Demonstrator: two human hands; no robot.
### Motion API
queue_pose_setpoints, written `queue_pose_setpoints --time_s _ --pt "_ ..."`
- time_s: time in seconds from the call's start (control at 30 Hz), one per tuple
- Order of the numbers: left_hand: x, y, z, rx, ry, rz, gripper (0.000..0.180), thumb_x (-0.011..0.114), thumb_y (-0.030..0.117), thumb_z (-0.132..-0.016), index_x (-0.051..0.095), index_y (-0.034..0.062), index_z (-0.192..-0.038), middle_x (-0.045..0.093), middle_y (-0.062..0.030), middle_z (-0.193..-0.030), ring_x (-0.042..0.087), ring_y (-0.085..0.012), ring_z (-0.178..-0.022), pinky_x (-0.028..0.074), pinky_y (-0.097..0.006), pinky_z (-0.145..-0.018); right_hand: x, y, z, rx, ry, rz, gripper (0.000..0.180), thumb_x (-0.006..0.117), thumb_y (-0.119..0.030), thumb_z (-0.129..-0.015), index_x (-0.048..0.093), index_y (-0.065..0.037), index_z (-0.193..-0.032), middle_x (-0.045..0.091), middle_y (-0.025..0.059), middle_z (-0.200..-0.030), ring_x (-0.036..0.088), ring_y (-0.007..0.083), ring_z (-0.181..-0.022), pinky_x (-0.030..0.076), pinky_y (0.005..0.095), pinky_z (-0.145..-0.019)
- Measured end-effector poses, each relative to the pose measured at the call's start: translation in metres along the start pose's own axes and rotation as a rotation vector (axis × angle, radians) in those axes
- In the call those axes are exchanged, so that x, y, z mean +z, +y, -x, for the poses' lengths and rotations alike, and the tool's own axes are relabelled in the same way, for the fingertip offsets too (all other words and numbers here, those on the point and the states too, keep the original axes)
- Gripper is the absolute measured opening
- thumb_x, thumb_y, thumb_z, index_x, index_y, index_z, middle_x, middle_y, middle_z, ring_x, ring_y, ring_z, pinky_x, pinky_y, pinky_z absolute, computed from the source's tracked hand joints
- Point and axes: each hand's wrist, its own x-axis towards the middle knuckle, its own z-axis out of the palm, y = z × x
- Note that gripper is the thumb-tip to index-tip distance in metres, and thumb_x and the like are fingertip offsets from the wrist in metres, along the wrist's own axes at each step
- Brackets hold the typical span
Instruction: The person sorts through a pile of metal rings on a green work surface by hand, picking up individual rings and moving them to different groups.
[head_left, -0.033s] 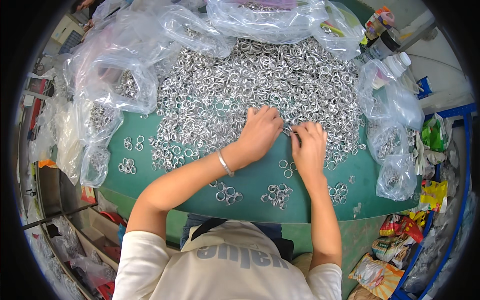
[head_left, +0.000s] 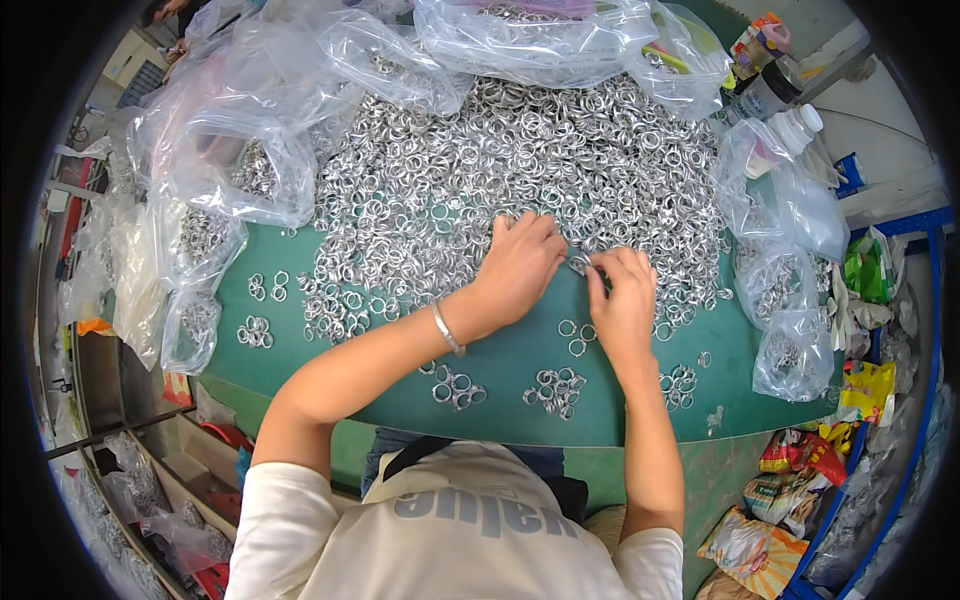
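Several small clusters of metal rings [head_left: 555, 390] are lying on the green table [head_left: 520, 425] near the lower middle of the frame, just above the person's white shirt. A little higher, the left hand [head_left: 520, 265] and the right hand [head_left: 622, 300] are meeting at the centre, fingertips pinching together on a ring [head_left: 580, 266] at the near edge of the big heap; both grips are narrow, closing on that small piece, though how many rings they are holding is too small to tell. A silver bangle [head_left: 447, 330] is sitting on the left wrist. Beyond the hands, the heap of silver rings [head_left: 500, 160] is spreading across the middle and upper part of the table. At the left of the frame, clear plastic bags [head_left: 215, 190] are slumping open, with rings showing inside them. At the right, smaller clear bags [head_left: 790, 330] are also holding rings. Farthest away, along the top, a large clear bag [head_left: 540, 40] is lying behind the heap, and plastic bottles [head_left: 780, 105] are standing at the upper right.
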Motion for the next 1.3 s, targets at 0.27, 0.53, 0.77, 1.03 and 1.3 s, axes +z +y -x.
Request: queue_pose_setpoints --time_s 0.27,0.53,0.77,1.03,1.3 --pt "0.005 0.007 0.0 0.067 0.045 0.08 0.021 0.062 0.005 -0.083 0.064 0.0079 -0.103 0.058 -0.0054 -0.094 0.053 -0.025 -0.089 0.036 -0.039 -0.078 -0.021 0.002 0.014 0.529 -0.174 -0.715 0.005 0.065 -0.003 -0.085 0.066 0.0 -0.089 0.064 0.0055 -0.08 0.051 0.011 -0.062 0.041 0.0249 -0.061" --pt "-0.026 0.029 0.002 -0.365 -0.329 1.017 0.02 0.059 0.0 -0.088 0.062 -0.0051 -0.107 0.066 -0.0071 -0.091 0.064 -0.0134 -0.08 0.052 -0.024 -0.07 -0.038 0.005 0.026 0.7 -0.297 -1.362 0.014 0.06 -0.008 -0.092 0.065 0.002 -0.099 0.069 0.0083 -0.091 0.058 0.0088 -0.073 0.044 0.021 -0.064" --pt "-0.03 0.036 0.01 -0.538 -0.413 1.209 0.022 0.062 0.007 -0.09 0.062 -0.0086 -0.106 0.069 -0.011 -0.089 0.065 -0.0128 -0.075 0.053 -0.025 -0.067 -0.05 0.001 0.039 0.76 -0.341 -1.554 0.016 0.058 -0.009 -0.093 0.064 0.003 -0.101 0.068 0.0107 -0.091 0.06 0.0121 -0.074 0.047 0.0236 -0.065" --pt "-0.033 0.051 0.015 -0.566 -0.419 1.357 0.021 0.061 0.008 -0.091 0.063 -0.0086 -0.104 0.068 -0.012 -0.086 0.065 -0.0137 -0.074 0.054 -0.025 -0.067 -0.059 -0.003 0.055 0.877 -0.301 -1.813 0.015 0.06 -0.013 -0.093 0.062 0.0 -0.099 0.067 0.0093 -0.087 0.061 0.0154 -0.074 0.048 0.0271 -0.066" --pt "-0.039 0.067 0.023 -0.586 -0.36 1.413 0.03 0.06 0.006 -0.091 0.057 -0.0076 -0.117 0.068 -0.0127 -0.099 0.065 -0.0149 -0.084 0.055 -0.029 -0.084 -0.062 -0.021 0.067 0.701 -0.047 -1.278 0.012 0.065 -0.009 -0.09 0.066 0.0 -0.099 0.067 0.0062 -0.087 0.06 0.0115 -0.074 0.047 0.0243 -0.066"
